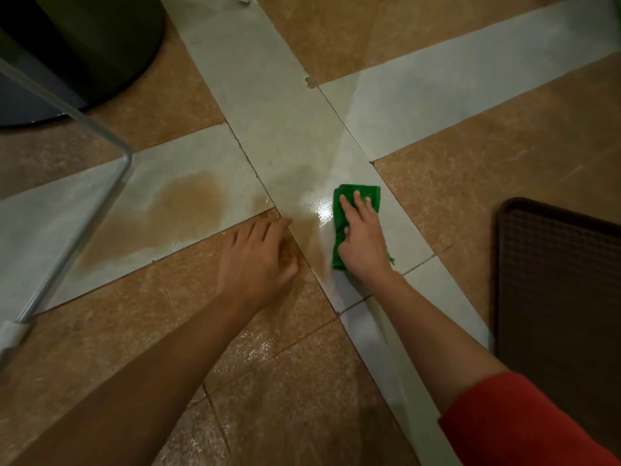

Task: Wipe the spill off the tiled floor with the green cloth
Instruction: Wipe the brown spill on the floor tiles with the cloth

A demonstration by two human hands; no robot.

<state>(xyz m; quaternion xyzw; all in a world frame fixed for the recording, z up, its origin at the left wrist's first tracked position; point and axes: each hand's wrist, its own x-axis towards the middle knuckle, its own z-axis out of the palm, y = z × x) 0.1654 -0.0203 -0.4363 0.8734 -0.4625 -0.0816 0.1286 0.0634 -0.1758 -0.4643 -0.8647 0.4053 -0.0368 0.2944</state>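
Now the right hand [361, 237] presses the folded green cloth [371, 193] flat onto a pale strip of the tan-and-grey tiled floor [470, 179], fingers straight on top. The left hand [258, 260] rests loosely spread, holding nothing, beside the brown liquid spill [181, 203]

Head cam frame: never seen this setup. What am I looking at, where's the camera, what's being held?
There is no robot here. A person wears one wide-angle camera on the head, so you are looking down along their own arms. The right hand, with a red sleeve, presses a folded green cloth flat on the tiled floor. The left hand holds nothing and sits low over the floor with relaxed fingers. A brown spill spreads left of the hands, and the tile shines wet beside the cloth. Around them are a metal tube frame, a dark round bin and a dark mat.
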